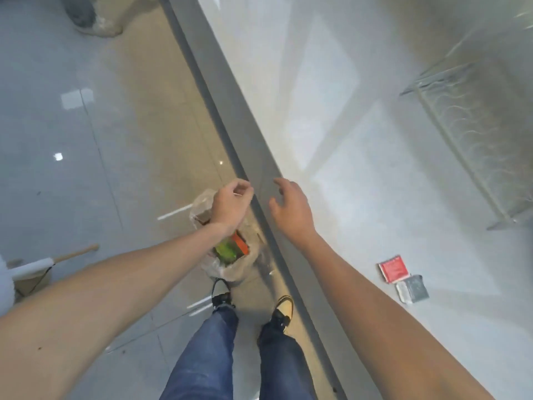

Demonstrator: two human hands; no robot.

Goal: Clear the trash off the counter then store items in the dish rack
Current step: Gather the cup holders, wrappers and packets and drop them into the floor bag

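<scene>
A clear plastic trash bag [230, 269] stands on the floor by the counter's edge, with green and orange wrappers inside. My left hand [230, 204] hovers above the bag, fingers loosely curled, nothing visible in it. My right hand [290, 210] is over the counter's grey edge [259, 157], fingers spread and empty. On the white counter [360, 197] lie a red packet [393, 268] and a grey packet [412, 288], side by side, to the right of my right forearm. A wire dish rack [473, 134] stands at the far right.
My two feet [251, 307] stand just behind the bag on the glossy tiled floor. A wooden handle and a white roll [54, 259] lie at the left. A dark object on a sack [92, 15] sits at the top left.
</scene>
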